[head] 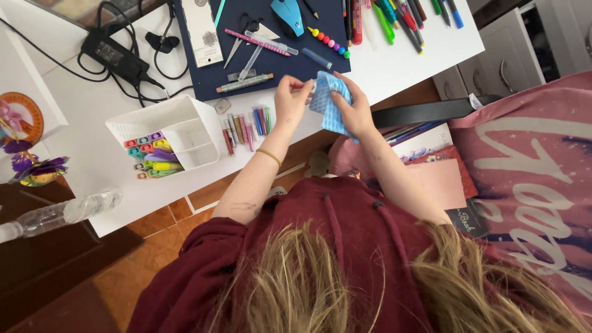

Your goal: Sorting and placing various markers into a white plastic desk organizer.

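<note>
Below loose blond hair (296,277), both hands pinch a soft, light blue checked cloth (327,102) above the white worktop (394,68) edge, left hand (291,98) and right hand (353,111) gripping opposite edges, where it likely handles best.

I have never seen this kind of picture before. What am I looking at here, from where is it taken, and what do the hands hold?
There is no machine here: a person works with two bare hands. The single picture comes from a camera on the person's head, looking down, so hair and a dark red hoodie fill the bottom. Both hands hold a blue checked cloth over the edge of a white desk. The left hand pinches its left edge; the right hand grips it from the right. On the desk lie a dark blue mat with scissors, pens and a blue mouse, a row of pens, a white organiser with highlighters, and a black charger.
</note>
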